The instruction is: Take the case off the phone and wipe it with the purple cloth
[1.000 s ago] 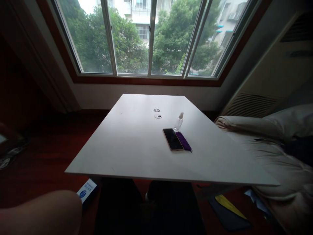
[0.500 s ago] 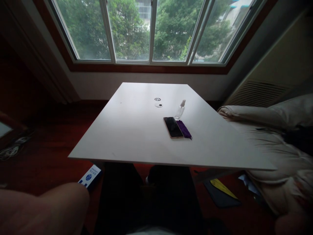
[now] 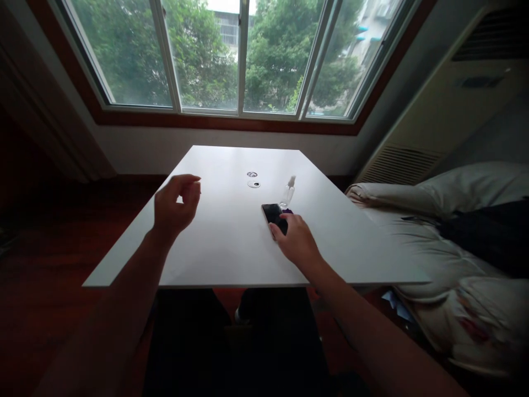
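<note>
A dark smartphone (image 3: 273, 212) lies screen up on the white table (image 3: 223, 242). My right hand (image 3: 296, 241) rests on its near end, fingers around the phone's edges. The purple cloth beside the phone is almost hidden under that hand; a sliver (image 3: 288, 211) shows. A small clear spray bottle (image 3: 288, 193) stands just beyond the phone. My left hand (image 3: 175, 205) hovers above the table's left part, fingers loosely curled and apart, holding nothing.
Two small round fittings (image 3: 253, 179) sit in the tabletop further back. A pale bed or sofa with bedding (image 3: 438, 220) stands to the right, with a dark garment (image 3: 491, 231) on it. Windows (image 3: 239, 55) line the far wall, above dark red floor (image 3: 53, 242).
Both arms have come up into view from below. My right hand has reached the phone and covers the purple cloth. My left hand has risen over the table.
</note>
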### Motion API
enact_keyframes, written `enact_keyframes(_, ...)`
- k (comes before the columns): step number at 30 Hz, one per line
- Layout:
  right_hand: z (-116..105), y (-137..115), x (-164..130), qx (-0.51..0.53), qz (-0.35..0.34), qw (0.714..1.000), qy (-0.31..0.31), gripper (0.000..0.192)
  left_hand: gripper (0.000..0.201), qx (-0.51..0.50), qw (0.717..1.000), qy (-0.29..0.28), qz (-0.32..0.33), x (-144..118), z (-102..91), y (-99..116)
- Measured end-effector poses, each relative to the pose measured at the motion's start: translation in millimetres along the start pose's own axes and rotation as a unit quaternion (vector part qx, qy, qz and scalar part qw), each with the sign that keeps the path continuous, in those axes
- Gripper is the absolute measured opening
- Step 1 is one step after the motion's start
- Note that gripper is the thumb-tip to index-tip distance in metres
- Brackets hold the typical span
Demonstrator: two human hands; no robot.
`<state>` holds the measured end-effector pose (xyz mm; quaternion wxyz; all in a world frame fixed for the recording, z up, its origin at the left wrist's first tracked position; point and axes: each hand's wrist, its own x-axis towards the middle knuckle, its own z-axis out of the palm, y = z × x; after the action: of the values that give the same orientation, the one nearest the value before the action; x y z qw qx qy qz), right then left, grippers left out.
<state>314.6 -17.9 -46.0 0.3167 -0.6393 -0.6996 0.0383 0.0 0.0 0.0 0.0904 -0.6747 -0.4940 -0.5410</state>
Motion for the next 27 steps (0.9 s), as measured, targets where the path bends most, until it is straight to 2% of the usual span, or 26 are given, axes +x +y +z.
enact_keyframes(2,31,8,10,-0.070,0.057,0.995,-0.046,0.056,0.027,0.006,0.999,-0.020,0.026,-10,17.8,-17)
enact_keyframes(4,53,13,17,-0.097,0.087,0.989,-0.069,0.062,0.027,0.025,0.999,-0.039,-0.002,-26,33.4,-36)
enact_keyframes(8,74,15,24,-0.124,0.078,0.988,-0.056,0.057,0.032,0.048,0.988,-0.120,-0.081,-54,48.3,-63)
enact_keyframes(11,82,18,24,-0.137,0.083,0.987,-0.024,0.051,0.034,0.045,0.982,-0.153,-0.101,-59,48.2,-69)
enact_keyframes(14,87,23,23,-0.138,0.095,0.986,0.002,0.054,0.035,0.038,0.978,-0.172,-0.113,-59,46.9,-70)
enact_keyframes(19,88,28,21,-0.126,0.112,0.986,0.000,0.058,0.036,0.018,0.974,-0.196,-0.112,-60,48.7,-70)
enact_keyframes(23,89,20,19,-0.109,0.110,0.988,0.012,0.051,0.037,0.019,0.972,-0.213,-0.100,-62,50.0,-70)
enact_keyframes(27,90,5,7,-0.090,0.087,0.992,0.010,0.054,0.037,0.020,0.969,-0.224,-0.102,-62,48.6,-69)
